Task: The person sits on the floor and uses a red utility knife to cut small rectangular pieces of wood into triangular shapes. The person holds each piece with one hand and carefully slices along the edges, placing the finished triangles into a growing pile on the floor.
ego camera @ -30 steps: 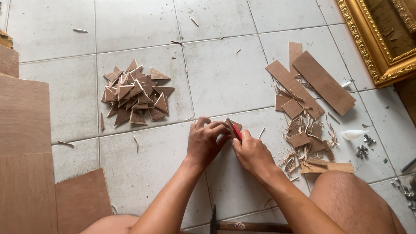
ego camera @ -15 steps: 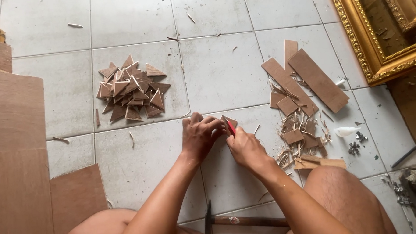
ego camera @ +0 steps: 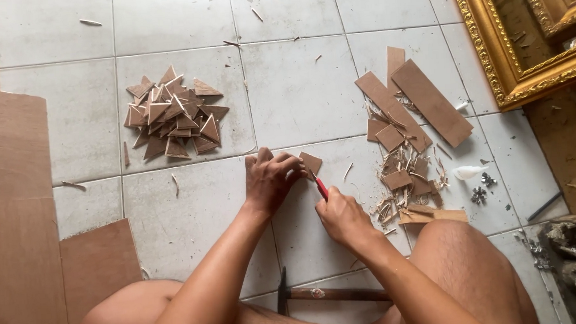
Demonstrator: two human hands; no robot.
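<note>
My left hand presses a small brown wooden piece against the tiled floor, fingers curled over its left part. My right hand is closed around a red-handled cutter whose tip touches the piece's lower edge. The hands sit close together at the middle of the view, with my forearms running down toward my knees.
A heap of brown wooden triangles lies to the far left. Long wooden strips, square offcuts and shavings lie to the right. A hammer rests between my legs. Plywood sheets lie left, a gilded frame far right.
Both hands stay on the wooden piece and the cutter; my right hand has drawn slightly back toward me. The camera view has shifted a little.
</note>
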